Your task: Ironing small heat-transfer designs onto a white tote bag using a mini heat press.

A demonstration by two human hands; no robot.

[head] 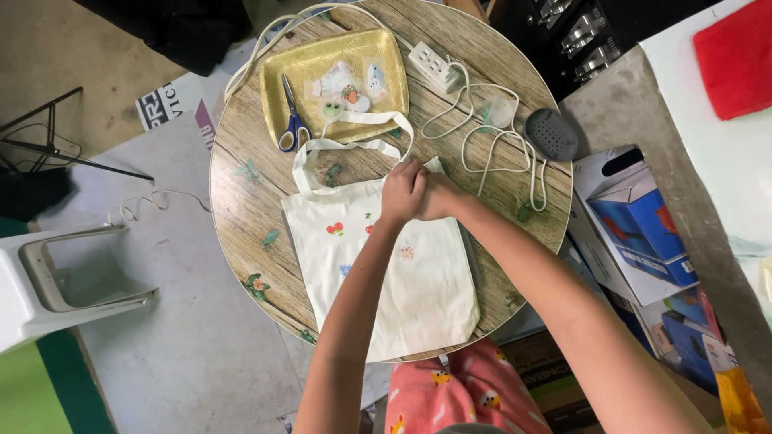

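The bag (386,273) is laid flat on the round bench (241,217), its long axis running from the handles at the far side back toward the person. Both hands are met at its top edge, left (402,191) beside right (438,197), fingers curled shut; something small is perhaps pinched there, though it cannot be made out. Beyond them, the gold tray (386,48) is seen.

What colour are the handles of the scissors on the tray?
Blue, seen in the head view: the scissors lie on the gold tray.
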